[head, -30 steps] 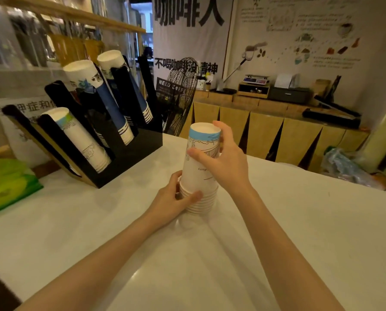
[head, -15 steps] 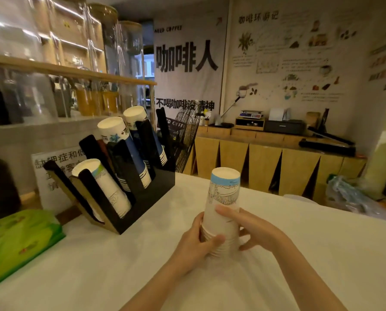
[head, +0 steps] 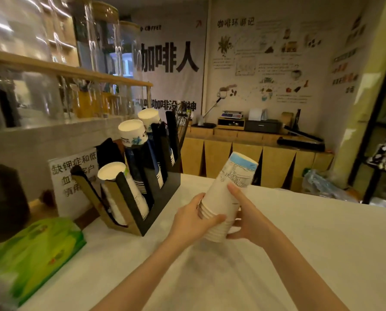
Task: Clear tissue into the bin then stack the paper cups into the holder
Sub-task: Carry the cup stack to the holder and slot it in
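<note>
Fingers (head: pixel 219 218) of our left hand (head: pixel 192 223) wrap the rims while our right hand (head: pixel 248 218) clasps the far side, and now the cup stack (head: pixel 228 198) is up off the table (head: pixel 322 254), tipped rightward where it stood upright a moment ago; we judge it's heading for the holder (head: pixel 163 189) at left.

Both forearms extended, left hand (head: pixel 193 221) fingers curled in grip, right hand (head: pixel 250 221) prob. gripping too
</note>
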The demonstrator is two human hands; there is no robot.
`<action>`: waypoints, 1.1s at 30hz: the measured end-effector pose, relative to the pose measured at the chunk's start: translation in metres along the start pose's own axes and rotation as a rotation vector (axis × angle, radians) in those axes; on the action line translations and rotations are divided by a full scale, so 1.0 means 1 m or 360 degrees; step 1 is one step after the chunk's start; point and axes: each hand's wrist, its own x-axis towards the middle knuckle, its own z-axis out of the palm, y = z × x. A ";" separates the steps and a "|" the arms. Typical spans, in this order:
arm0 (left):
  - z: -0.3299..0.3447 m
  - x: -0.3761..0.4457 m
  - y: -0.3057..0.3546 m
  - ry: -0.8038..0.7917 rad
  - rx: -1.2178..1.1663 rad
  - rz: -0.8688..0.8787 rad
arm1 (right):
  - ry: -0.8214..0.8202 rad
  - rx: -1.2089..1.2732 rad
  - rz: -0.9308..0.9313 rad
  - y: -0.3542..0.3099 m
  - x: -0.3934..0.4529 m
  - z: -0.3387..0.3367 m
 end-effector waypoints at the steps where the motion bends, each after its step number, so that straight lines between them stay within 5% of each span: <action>1: -0.012 -0.001 0.002 0.0025 0.0054 0.0052 | -0.0012 -0.0007 -0.0055 -0.006 -0.002 0.009; 12: -0.162 -0.007 0.037 0.0552 0.0457 0.0793 | -0.0200 0.0164 -0.0978 -0.083 -0.024 0.132; 16: -0.203 -0.008 0.030 0.0661 0.0383 0.0761 | -0.0290 0.0142 -0.1111 -0.105 -0.019 0.172; 26: -0.233 -0.013 -0.005 0.0484 0.0167 0.0584 | -0.0337 -0.0463 -0.1359 -0.094 -0.015 0.217; 33: -0.238 -0.016 -0.018 0.0484 0.0237 0.0518 | -0.0348 -0.0477 -0.1248 -0.086 -0.006 0.223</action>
